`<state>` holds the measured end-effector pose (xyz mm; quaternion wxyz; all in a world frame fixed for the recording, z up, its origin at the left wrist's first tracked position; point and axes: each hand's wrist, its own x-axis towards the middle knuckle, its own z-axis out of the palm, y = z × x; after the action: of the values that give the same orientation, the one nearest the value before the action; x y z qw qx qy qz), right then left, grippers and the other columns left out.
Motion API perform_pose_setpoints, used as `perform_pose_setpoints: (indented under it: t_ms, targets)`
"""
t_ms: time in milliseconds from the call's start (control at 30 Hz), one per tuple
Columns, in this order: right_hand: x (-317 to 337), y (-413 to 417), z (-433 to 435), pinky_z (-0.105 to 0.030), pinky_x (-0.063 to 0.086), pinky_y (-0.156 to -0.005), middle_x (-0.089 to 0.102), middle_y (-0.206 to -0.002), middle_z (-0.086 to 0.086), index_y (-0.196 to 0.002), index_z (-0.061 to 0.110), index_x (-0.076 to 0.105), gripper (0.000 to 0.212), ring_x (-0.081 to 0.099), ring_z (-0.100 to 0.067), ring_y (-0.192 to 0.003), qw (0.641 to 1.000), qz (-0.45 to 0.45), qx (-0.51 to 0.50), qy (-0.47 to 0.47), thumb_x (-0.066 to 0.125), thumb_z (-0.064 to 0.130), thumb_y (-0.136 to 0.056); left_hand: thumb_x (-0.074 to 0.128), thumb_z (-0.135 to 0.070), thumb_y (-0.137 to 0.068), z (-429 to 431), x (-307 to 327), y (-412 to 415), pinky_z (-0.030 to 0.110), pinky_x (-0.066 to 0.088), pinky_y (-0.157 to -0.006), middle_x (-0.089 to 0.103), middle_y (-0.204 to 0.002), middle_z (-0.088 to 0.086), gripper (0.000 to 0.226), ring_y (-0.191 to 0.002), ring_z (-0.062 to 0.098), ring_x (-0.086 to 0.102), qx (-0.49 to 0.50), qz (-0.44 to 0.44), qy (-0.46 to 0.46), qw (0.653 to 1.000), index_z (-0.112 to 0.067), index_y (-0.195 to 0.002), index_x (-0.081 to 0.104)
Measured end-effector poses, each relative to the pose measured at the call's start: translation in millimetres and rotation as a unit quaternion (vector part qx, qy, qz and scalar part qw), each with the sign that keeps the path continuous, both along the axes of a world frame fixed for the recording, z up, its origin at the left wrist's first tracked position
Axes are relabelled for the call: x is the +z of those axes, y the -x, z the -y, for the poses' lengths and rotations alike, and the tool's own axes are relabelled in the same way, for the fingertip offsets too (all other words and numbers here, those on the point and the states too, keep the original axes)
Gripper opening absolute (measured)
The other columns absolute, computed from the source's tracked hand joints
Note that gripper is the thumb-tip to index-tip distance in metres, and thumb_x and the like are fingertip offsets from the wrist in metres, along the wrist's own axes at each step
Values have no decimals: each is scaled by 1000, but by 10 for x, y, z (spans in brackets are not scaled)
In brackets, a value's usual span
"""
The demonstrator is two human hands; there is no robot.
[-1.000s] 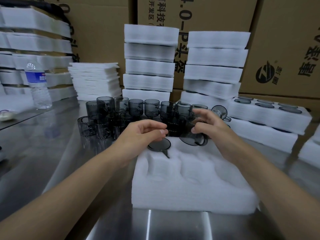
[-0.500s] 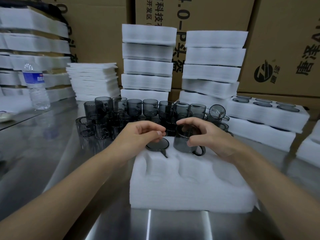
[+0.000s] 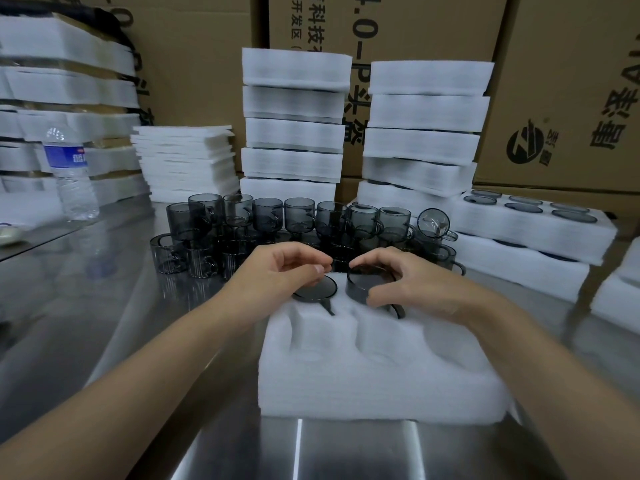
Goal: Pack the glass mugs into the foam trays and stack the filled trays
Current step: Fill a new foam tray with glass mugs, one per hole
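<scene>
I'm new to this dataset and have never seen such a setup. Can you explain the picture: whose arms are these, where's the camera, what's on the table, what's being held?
No machine here: a person works bare-handed, filmed by a camera on their head looking down. On the metal table lies a foam tray, with loose glass mugs behind it and stacked trays further back. A first mug sits in a pocket under the curled left hand; whether that hand grips it is unclear. The right hand grips a second mug, partly sunk in the next pocket.

My head cam is looking forward and down, sitting close over the foam tray (image 3: 377,375); single view.
</scene>
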<state>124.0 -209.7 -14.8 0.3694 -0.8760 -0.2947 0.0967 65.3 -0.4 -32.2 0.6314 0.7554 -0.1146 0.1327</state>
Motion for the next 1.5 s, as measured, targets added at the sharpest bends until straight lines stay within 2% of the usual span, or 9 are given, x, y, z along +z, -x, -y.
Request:
perform_pose_setpoints:
  t_ms: [133, 233, 400, 900, 967, 1067, 1233, 1400, 1500]
  targets:
    - [16, 14, -18, -22, 40, -84, 67, -99, 21, -92, 42, 68, 46, 59, 3, -101, 992, 1, -93, -83, 55, 76, -66, 66, -5, -86, 26, 15, 79, 18, 52, -81, 72, -99, -1, 25, -88, 8, 67, -57, 10, -60, 997, -27, -97, 74]
    - [5, -29, -10, -21, 37, -65, 65, -91, 10, -89, 29, 66, 38, 57, -9, -89, 974, 90, -207, -2, 44, 60, -91, 64, -10, -88, 26, 23, 103, 25, 51, -88, 67, -115, -18, 32, -98, 9, 66, -91, 26, -161, 982, -36, -106, 70]
    - [-16, -43, 17, -28, 29, -55, 50, -67, -3, -95, 4, 65, 55, 43, -15, -61, 971, 91, -208, 70, 45, 56, -93, 65, -9, -88, 23, 20, 99, 12, 44, -92, 59, -124, -25, 35, -114, -8, 54, -100, 24, -204, 974, -32, -113, 68]
    - [-104, -170, 70, -27, 31, -53, 48, -62, 6, -70, 21, 55, 39, 40, -10, -53, 980, 96, -158, 76, 58, 58, -84, 65, -20, -89, -20, 8, 44, 15, 32, -106, 57, -122, -28, 36, -118, -14, 46, -110, 24, -292, 950, -52, -107, 63]
    - [-115, -193, 86, -25, 34, -53, 56, -67, 10, -77, 24, 61, 32, 46, -4, -53, 979, 95, -178, 27, 57, 55, -86, 65, -21, -89, -23, 1, 43, 14, 33, -105, 58, -120, -30, 36, -117, -14, 47, -110, 25, -286, 952, -53, -105, 64]
    - [-115, -251, 93, -26, 37, -70, 62, -110, 2, -107, 26, 62, 20, 56, -8, -88, 975, 108, -194, 0, 48, 36, -98, 65, -20, -89, -15, -8, 37, 13, 34, -104, 59, -119, -30, 36, -117, -13, 48, -113, 30, -277, 954, -53, -103, 64]
    - [-132, -293, 95, -28, 33, -95, 40, -148, -3, -141, 31, 41, 41, 40, -26, -131, 965, 85, -207, 139, 31, 30, -101, 65, -19, -89, -3, -8, 36, 5, 35, -99, 59, -116, -33, 35, -115, -13, 50, -110, 36, -271, 956, -52, -102, 65]
    - [-88, -270, 70, -20, 27, -80, 43, -147, 1, -142, 29, 40, 44, 43, -20, -127, 967, 72, -190, 154, 26, 23, -101, 65, -18, -89, 1, -19, 35, 7, 36, -99, 59, -113, -35, 37, -114, -13, 51, -109, 38, -264, 957, -53, -100, 65]
    - [-112, -280, 65, -28, 34, -73, 58, -124, -4, -124, 26, 50, 33, 50, -22, -100, 959, 76, -226, 153, 30, 27, -98, 65, -18, -89, 0, -26, 31, 8, 37, -100, 60, -114, -33, 37, -114, -12, 51, -108, 38, -258, 959, -53, -100, 66]
